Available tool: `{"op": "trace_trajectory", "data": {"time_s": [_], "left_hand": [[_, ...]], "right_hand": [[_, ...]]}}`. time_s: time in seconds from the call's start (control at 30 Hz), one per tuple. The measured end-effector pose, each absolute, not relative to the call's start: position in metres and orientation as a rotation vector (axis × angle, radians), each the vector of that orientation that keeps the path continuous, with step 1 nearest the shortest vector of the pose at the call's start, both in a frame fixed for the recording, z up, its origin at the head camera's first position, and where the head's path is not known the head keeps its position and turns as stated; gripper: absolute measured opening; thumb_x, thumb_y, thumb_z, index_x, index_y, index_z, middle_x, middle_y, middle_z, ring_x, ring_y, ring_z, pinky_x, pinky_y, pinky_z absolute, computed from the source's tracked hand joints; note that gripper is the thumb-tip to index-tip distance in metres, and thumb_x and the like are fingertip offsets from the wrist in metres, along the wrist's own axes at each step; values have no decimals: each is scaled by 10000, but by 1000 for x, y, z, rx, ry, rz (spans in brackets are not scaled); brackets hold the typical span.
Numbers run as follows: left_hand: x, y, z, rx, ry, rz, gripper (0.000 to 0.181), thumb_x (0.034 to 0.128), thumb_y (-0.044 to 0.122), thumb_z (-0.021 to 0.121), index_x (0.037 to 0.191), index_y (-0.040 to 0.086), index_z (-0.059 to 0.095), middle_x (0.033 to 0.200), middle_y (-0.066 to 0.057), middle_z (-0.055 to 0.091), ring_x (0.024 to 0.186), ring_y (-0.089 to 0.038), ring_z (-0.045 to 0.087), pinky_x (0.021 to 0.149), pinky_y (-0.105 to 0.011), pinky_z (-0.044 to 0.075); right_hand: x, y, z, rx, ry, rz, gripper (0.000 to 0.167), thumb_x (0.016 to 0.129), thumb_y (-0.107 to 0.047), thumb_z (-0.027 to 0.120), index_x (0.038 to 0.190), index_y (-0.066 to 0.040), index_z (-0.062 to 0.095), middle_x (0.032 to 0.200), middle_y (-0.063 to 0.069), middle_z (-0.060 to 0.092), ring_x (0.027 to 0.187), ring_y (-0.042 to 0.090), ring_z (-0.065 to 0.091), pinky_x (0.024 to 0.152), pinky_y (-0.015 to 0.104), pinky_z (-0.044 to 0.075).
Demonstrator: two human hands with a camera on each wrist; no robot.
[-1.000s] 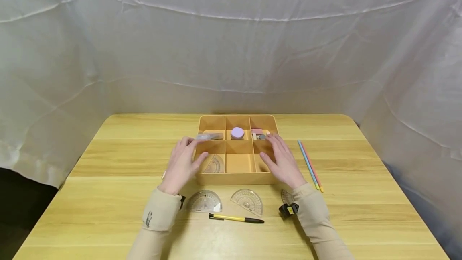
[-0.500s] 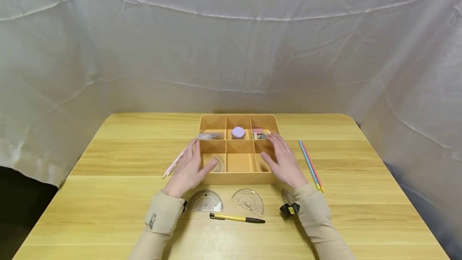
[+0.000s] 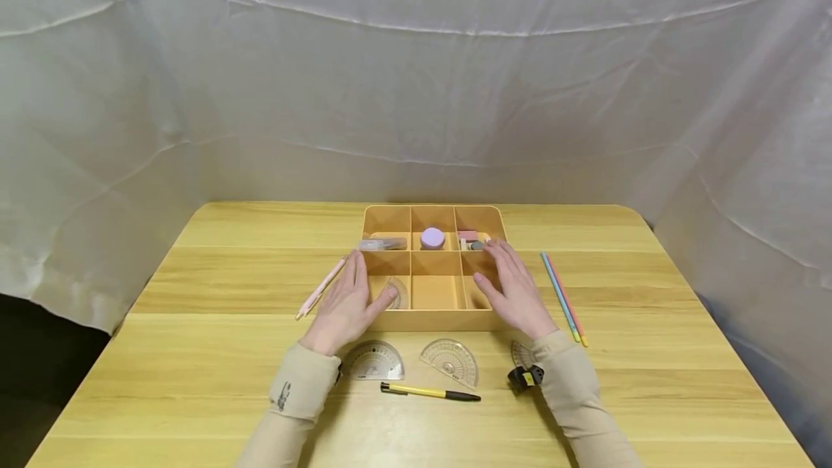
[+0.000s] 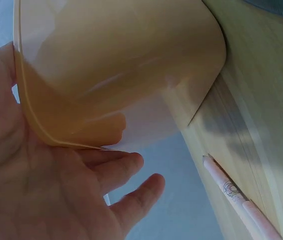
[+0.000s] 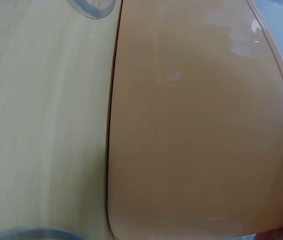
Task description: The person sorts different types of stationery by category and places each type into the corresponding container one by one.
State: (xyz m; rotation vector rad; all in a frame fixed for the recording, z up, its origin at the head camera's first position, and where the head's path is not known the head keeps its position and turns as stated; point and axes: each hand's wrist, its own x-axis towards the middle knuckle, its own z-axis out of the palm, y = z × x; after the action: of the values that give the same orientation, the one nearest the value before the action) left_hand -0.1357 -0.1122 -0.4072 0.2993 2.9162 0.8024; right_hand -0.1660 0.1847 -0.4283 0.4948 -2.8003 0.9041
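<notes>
Holding a glossy orange plastic organizer [image 3: 437, 320] between them, the left hand [image 3: 343, 309] and right hand [image 3: 516, 291] clasp its side walls [image 4: 96, 70], thumbs inside. Beside the left hand, a front compartment [image 3: 388, 263] holds a clear protractor [image 3: 401, 295]; beyond both thumbs, back compartments [image 3: 390, 217] hold a translucent greyish object [image 3: 382, 244], a round lilac object [image 3: 432, 238] and pink, white and grey pieces [image 3: 468, 235]. On the grip's near side, semicircular protractors [image 3: 450, 362] and a slim yellow-and-black pen [image 3: 429, 391] lie on the wood-grained tabletop [image 3: 663, 381].
</notes>
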Motion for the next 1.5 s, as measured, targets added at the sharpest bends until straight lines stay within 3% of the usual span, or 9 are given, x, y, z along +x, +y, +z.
{"op": "trace_trajectory", "data": {"time_s": [0.33,0.47,0.57,0.67,0.8,0.97,1.1,1.17,1.5], "left_hand": [[-137,-109,-406,259,2886,807,958,1031,563,437,1564,-82,-30,1678,-245,-62,1583,-367,32,1278,-558,157],[-138,-107,-406,249,2876,819,959,1030,562,440,1566,-81,-29,1681,-237,-64,1584,-362,23,1276,-572,150],[-138,-107,-406,246,2879,811,958,1029,561,443,1568,-80,-23,1683,-234,-57,1585,-360,27,1275,-574,154],[-139,-106,-406,245,2879,812,953,1031,559,440,1569,-75,-26,1684,-231,-58,1586,-351,20,1275,-574,154],[-140,-106,-406,247,2881,819,945,1036,546,439,1566,-83,-25,1680,-240,-55,1584,-358,25,1274,-573,155],[-141,-104,-408,259,2889,827,934,1041,519,450,1564,-101,-12,1676,-257,-41,1581,-374,51,1271,-574,169],[-141,-103,-408,252,2888,825,927,1043,515,446,1567,-98,-11,1678,-257,-36,1581,-373,54,1267,-580,176],[-141,-103,-409,252,2890,832,926,1042,514,449,1568,-99,-6,1678,-259,-29,1580,-375,61,1265,-586,179],[-143,-101,-410,258,2885,840,920,1045,511,445,1572,-84,-20,1680,-252,-31,1576,-379,85,1262,-593,179]], "right_hand": [[-163,203,-413,501,-2680,1307,532,1083,-217,420,1534,38,299,1619,275,278,1535,464,173,1248,651,120],[-152,222,-400,435,-2657,1355,498,1085,-240,427,1505,20,365,1572,270,367,1488,465,280,1212,669,195],[-142,235,-394,420,-2667,1267,418,1070,-220,470,1391,47,490,1413,254,538,1327,402,486,1124,582,382],[-130,245,-390,481,-2702,1126,257,1031,-173,553,1192,13,626,1119,145,686,1039,186,621,924,383,533],[-113,250,-385,618,-2856,926,94,966,-176,658,961,-90,694,805,-36,673,730,-7,567,665,216,531],[-95,252,-389,734,-3120,658,255,906,-302,735,835,-63,681,705,-82,597,628,-18,474,560,192,438],[-86,252,-397,753,-3215,495,331,835,-382,798,780,-104,627,742,-45,583,659,57,461,570,224,424],[-84,253,-400,754,-3233,469,347,799,-404,826,841,-110,646,795,-40,586,697,65,465,591,230,434],[-85,257,-411,807,-3220,441,391,696,-336,899,829,-114,605,769,-52,538,669,38,403,568,203,388]]}}
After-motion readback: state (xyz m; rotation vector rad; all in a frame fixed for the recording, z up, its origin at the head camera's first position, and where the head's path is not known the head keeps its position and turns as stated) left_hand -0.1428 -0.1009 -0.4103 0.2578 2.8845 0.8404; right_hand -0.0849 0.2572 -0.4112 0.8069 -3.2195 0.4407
